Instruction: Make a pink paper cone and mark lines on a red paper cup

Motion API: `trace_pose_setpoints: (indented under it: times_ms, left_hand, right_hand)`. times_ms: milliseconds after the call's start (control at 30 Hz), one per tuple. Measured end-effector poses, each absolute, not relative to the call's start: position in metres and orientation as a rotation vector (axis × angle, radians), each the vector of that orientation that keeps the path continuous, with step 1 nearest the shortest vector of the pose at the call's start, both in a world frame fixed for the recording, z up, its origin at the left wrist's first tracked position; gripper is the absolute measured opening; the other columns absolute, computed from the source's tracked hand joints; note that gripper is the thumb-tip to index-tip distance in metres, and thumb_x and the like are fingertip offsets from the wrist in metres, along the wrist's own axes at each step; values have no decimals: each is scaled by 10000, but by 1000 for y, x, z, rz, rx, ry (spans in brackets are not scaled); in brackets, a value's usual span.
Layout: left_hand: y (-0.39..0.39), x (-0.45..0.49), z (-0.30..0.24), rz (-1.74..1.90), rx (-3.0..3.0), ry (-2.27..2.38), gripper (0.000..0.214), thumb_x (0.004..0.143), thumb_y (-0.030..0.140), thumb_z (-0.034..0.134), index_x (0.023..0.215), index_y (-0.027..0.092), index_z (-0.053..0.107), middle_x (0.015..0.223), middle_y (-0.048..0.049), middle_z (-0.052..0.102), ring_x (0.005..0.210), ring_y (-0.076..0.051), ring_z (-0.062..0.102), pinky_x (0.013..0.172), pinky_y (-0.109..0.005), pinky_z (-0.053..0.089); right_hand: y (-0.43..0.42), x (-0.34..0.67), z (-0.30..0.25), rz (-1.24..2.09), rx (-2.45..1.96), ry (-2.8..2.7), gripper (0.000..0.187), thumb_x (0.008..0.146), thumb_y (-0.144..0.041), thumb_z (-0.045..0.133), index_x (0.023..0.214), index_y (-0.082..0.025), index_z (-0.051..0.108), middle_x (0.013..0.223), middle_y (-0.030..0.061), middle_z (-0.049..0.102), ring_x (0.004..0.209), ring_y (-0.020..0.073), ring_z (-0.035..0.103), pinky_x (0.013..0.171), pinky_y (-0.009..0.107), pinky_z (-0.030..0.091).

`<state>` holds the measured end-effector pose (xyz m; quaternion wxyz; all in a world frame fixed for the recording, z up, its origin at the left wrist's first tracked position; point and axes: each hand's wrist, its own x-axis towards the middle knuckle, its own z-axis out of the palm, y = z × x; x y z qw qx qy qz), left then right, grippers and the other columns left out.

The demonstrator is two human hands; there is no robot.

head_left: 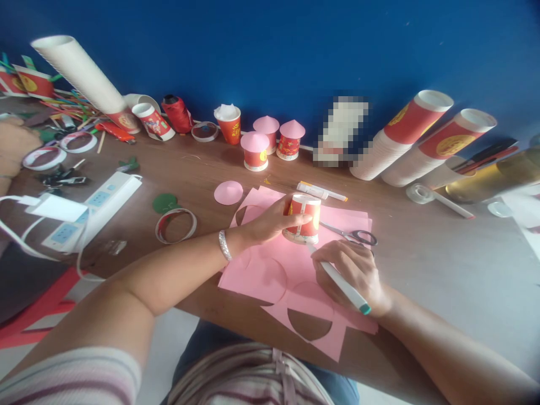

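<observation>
My left hand (276, 219) is wrapped round a red paper cup (311, 216), held upside down above pink paper. In my right hand (350, 270) is a white marker (345, 286) with a green end, its tip at the cup's lower rim. Whether the tip touches the rim I cannot tell. Beneath both hands lie pink paper sheets (257, 275), some with round cut-outs. Scissors (363, 236) with dark handles rest beside the cup, partly hidden behind my right hand. Behind it lies another marker (323, 191), white with an orange end.
Several red cups with pink cone tops (255, 149) stand near the blue wall. Cup stacks (411, 126) lean at the right, another stack (80, 79) at the left. A power strip (95, 211), tape roll (176, 226) and pink cone (228, 192) lie leftward. Someone's hand (17, 146) shows far left.
</observation>
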<state>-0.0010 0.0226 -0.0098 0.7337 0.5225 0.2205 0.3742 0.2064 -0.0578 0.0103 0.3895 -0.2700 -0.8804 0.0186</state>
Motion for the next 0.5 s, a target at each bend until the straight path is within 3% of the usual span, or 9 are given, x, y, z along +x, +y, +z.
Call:
trace_pose_setpoints:
  times_ms: [367,500]
  left_hand:
    - [23,-1,-9,817,1175,497,332,876,446,814,948,168,645,860,-35,644,773,-135,590,683,-258,500]
    - [23,-1,-10,834,1171,500,323,878,422,816,1003,174,651,895,-36,663,791,-133,605,701,-258,510]
  right_hand:
    - [-57,207,13,38,-696,-2263,233,915,-4,570,1029,-207,591,776,-5,655,605,130,579,556,267,471]
    - [-58,208,12,28,-706,-2268,212,918,-17,579,1021,-202,594,776,-6,657,609,127,584,562,268,457]
